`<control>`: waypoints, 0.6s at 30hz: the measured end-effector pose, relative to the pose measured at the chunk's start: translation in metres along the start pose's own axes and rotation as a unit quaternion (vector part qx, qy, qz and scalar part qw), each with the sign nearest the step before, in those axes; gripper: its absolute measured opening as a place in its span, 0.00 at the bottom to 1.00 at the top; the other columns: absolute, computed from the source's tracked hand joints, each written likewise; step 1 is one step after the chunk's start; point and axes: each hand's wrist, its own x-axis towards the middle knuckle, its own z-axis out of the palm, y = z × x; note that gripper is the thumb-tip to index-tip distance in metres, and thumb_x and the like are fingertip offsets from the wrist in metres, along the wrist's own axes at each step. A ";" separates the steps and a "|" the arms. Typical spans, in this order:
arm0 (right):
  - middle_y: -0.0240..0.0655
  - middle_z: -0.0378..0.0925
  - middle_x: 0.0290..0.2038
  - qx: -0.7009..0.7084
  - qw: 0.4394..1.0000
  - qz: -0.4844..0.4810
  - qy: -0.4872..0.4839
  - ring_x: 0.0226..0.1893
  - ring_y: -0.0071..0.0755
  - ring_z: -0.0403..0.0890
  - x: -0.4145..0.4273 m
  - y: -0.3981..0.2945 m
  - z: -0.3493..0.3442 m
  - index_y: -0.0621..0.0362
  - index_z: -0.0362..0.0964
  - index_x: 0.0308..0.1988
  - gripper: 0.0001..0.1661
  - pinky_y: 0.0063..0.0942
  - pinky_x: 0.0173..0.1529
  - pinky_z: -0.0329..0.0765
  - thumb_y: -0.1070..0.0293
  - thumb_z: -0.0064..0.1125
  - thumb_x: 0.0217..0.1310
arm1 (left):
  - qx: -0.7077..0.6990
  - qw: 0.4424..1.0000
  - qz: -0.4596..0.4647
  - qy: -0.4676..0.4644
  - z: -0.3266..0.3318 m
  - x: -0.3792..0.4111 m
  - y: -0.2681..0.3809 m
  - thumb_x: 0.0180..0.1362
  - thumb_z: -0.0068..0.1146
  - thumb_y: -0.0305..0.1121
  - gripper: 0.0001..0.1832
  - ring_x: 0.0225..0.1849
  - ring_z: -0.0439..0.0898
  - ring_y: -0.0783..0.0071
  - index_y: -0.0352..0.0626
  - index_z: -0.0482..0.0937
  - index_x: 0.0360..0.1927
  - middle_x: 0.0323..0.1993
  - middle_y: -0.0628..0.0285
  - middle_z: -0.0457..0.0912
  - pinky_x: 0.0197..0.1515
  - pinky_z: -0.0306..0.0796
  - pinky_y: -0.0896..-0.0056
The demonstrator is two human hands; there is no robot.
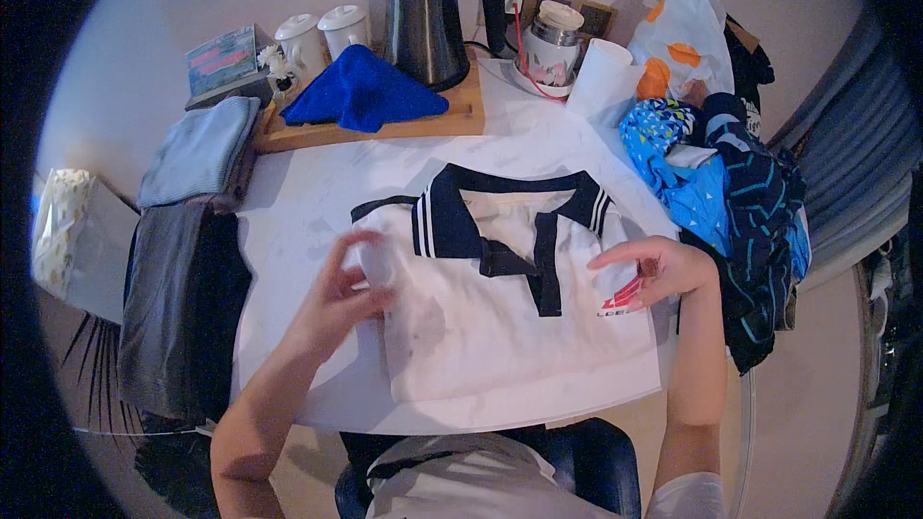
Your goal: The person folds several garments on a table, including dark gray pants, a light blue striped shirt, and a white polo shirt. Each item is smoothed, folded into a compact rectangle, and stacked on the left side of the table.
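Note:
A white polo shirt point(497, 346) lies folded on the white tabletop before me, its collar toward the far side. The dark collar point(441, 231) has white stripes, and the dark button placket point(546, 267) falls partly askew. At the shirt's left side is my left hand point(353, 285), slightly blurred, with thumb and fingers apart. My right hand point(663, 270) hovers by the right side, fingers spread near a red printed logo point(621, 295). Neither hand appears to grip the fabric; whether the fingertips touch it is hard to tell.
Folded dark trousers point(169, 310) and a grey knit garment point(198, 151) lie along the left edge. A wooden tray point(461, 119) at the back holds an electric kettle point(425, 21) and a blue cloth point(360, 94). Rumpled clothes point(750, 209) and a plastic bag point(685, 36) crowd the right.

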 end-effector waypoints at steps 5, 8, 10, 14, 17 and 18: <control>0.27 0.80 0.43 -0.010 1.000 -0.004 0.010 0.33 0.11 0.77 -0.003 -0.002 0.002 0.56 0.71 0.56 0.32 0.14 0.36 0.76 0.75 0.69 0.49 | 0.115 0.991 0.012 -0.070 0.000 -0.012 -0.004 0.56 0.58 0.19 0.23 0.39 0.78 0.77 0.49 0.68 0.54 0.39 0.64 0.78 0.42 0.73 0.75; 0.28 0.82 0.38 -0.029 0.994 -0.099 0.039 0.26 0.13 0.78 -0.017 0.004 -0.005 0.56 0.72 0.56 0.31 0.15 0.30 0.76 0.74 0.69 0.50 | -0.074 0.997 0.006 -0.035 0.004 -0.019 -0.003 0.50 0.57 0.19 0.24 0.31 0.75 0.82 0.47 0.68 0.52 0.32 0.68 0.76 0.32 0.69 0.80; 0.29 0.82 0.33 0.026 0.999 0.027 0.019 0.22 0.15 0.77 -0.020 -0.013 -0.002 0.55 0.72 0.56 0.31 0.16 0.26 0.74 0.72 0.70 0.49 | -0.064 0.997 -0.011 -0.044 -0.003 -0.021 -0.007 0.50 0.54 0.17 0.22 0.32 0.76 0.80 0.47 0.69 0.49 0.31 0.67 0.76 0.34 0.70 0.77; 0.27 0.77 0.21 -0.113 0.969 0.116 0.187 0.14 0.16 0.70 -0.018 -0.005 -0.013 0.52 0.73 0.52 0.28 0.18 0.18 0.66 0.68 0.71 0.49 | 0.251 0.966 0.060 0.031 -0.001 -0.037 0.004 0.46 0.53 0.17 0.22 0.27 0.77 0.73 0.46 0.69 0.47 0.27 0.62 0.76 0.30 0.71 0.72; 0.29 0.77 0.23 -0.155 0.887 0.045 0.433 0.19 0.19 0.72 -0.002 0.011 -0.014 0.54 0.73 0.49 0.26 0.22 0.24 0.70 0.66 0.71 0.48 | 0.464 0.873 0.129 0.072 0.001 -0.037 0.024 0.42 0.49 0.15 0.26 0.24 0.74 0.73 0.45 0.69 0.48 0.23 0.62 0.70 0.28 0.68 0.76; 0.30 0.78 0.26 -0.182 0.852 -0.002 0.491 0.23 0.21 0.75 0.008 0.013 -0.007 0.55 0.73 0.50 0.27 0.24 0.28 0.73 0.66 0.71 0.47 | 0.494 0.852 0.161 0.066 0.004 -0.034 0.029 0.40 0.49 0.15 0.28 0.27 0.78 0.65 0.43 0.69 0.50 0.27 0.55 0.74 0.31 0.71 0.71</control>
